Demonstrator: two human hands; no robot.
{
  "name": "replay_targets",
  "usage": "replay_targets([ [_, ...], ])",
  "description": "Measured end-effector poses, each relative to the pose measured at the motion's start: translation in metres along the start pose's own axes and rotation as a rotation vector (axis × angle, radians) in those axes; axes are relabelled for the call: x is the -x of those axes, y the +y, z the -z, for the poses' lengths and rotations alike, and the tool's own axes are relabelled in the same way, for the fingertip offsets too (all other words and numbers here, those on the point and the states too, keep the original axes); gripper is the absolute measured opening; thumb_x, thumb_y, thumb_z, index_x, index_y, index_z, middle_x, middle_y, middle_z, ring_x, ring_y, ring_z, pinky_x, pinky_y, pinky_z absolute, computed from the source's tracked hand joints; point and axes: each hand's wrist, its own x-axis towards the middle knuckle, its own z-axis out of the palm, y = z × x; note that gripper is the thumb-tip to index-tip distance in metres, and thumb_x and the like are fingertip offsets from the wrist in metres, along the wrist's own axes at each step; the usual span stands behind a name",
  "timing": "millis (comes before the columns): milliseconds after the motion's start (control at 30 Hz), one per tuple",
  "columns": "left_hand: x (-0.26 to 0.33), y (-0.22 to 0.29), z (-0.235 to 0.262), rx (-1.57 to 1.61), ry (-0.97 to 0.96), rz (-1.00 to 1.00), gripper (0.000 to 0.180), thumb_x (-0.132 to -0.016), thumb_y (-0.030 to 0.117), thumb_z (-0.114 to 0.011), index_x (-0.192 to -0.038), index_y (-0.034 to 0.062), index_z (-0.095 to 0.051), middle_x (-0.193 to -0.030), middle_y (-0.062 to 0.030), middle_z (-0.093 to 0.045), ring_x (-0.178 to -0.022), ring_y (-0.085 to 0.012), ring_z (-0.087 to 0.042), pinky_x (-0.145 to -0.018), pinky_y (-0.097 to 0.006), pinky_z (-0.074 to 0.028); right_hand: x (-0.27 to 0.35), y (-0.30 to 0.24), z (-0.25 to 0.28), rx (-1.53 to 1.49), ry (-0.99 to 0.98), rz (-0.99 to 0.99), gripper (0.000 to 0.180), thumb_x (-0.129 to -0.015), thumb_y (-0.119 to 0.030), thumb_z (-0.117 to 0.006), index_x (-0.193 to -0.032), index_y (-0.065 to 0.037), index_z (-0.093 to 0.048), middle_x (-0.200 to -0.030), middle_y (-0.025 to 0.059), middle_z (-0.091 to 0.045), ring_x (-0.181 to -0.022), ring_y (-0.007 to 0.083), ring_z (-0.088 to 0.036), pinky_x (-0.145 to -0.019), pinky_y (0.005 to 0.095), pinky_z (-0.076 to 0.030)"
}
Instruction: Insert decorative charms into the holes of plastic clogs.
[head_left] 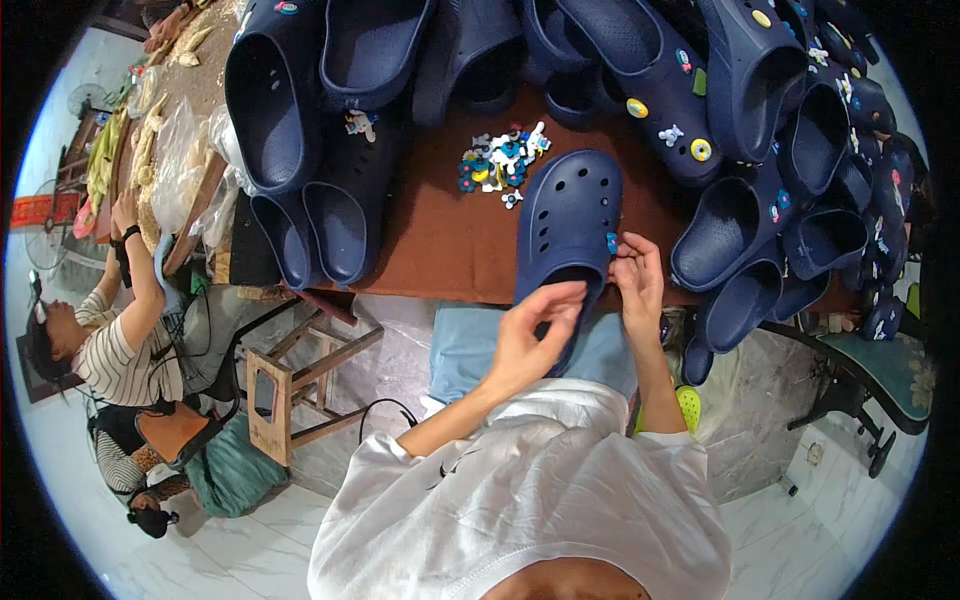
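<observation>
A navy clog (pixel 572 205) with round vent holes lies toe-away at the near edge of the brown-covered table (pixel 430 235). My left hand (pixel 540 330) is closed on its heel end, with some fingers hidden in the foot opening. My right hand (pixel 640 275) is at the clog's right side, fingers curled around a small blue shoe charm (pixel 612 243) at a side hole; its fingertips are partly hidden. Just beyond the clog's toe is a loose pile of shoe charms (pixel 500 160) in white, blue and yellow.
Navy clogs (pixel 270 120) crowd the left and far side, and more decorated clogs (pixel 735 215) are heaped at the right. A wooden stool (pixel 290 390) stands at lower left. Another person (pixel 125 330) works at a table on the left; a further person (pixel 150 490) sits low behind. A lime-green clog (pixel 688 408) is below.
</observation>
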Motion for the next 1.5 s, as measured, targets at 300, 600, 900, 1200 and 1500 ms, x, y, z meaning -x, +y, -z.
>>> replay_targets([
  [300,-0.068,-0.021,0.063,-0.622,0.389,-0.213,0.024,-0.088,0.006,-0.063,-0.112,0.0034,-0.066,-0.096,-0.0092,-0.065,-0.078,-0.0170,-0.065,-0.068,-0.029,-0.052,0.019,0.001,-0.005,0.025,-0.028,0.000,0.050,-0.087,-0.006,-0.068,-0.129,0.000,-0.042,-0.108,0.0053,-0.046,-0.089,0.0078,-0.049,-0.079,0.0206,-0.044],
  [600,-0.104,-0.046,0.073,-1.056,0.365,-0.397,0.026,-0.084,0.015,-0.068,-0.109,0.0099,-0.068,-0.088,-0.0084,-0.059,-0.072,-0.0240,-0.059,-0.067,-0.035,-0.048,0.022,0.007,-0.009,0.047,-0.019,-0.053,0.052,-0.085,-0.005,-0.070,-0.127,0.000,-0.042,-0.108,0.0051,-0.047,-0.088,0.0087,-0.050,-0.075,0.0218,-0.046],
  [900,-0.097,-0.035,0.075,-0.765,0.428,-0.309,0.017,-0.086,0.007,-0.065,-0.102,0.0039,-0.067,-0.090,-0.0078,-0.064,-0.071,-0.0163,-0.062,-0.064,-0.029,-0.050,0.011,0.009,-0.008,0.047,0.000,-0.042,0.050,-0.086,-0.006,-0.070,-0.127,-0.001,-0.043,-0.109,0.0060,-0.047,-0.089,0.0089,-0.050,-0.076,0.0214,-0.046],
  [1200,-0.060,0.035,0.027,-0.284,0.127,-0.207,0.019,-0.091,0.003,-0.061,-0.108,-0.0027,-0.067,-0.092,-0.0034,-0.065,-0.079,-0.0082,-0.059,-0.069,-0.022,-0.048,0.003,-0.032,-0.015,0.406,0.109,0.313,0.028,-0.087,-0.003,-0.067,-0.113,-0.001,-0.057,-0.108,0.0063,-0.052,-0.084,0.0097,-0.053,-0.077,0.0226,-0.045],
  [1500,-0.056,0.043,0.003,-0.522,-0.068,-0.275,0.021,-0.089,0.007,-0.065,-0.109,0.0038,-0.069,-0.090,-0.0097,-0.066,-0.075,-0.0151,-0.063,-0.067,-0.026,-0.049,-0.006,-0.065,-0.026,0.608,-0.070,0.433,0.016,-0.084,-0.003,-0.069,-0.100,-0.002,-0.066,-0.098,0.0111,-0.063,-0.086,0.0175,-0.062,-0.070,0.0257,-0.048],
])
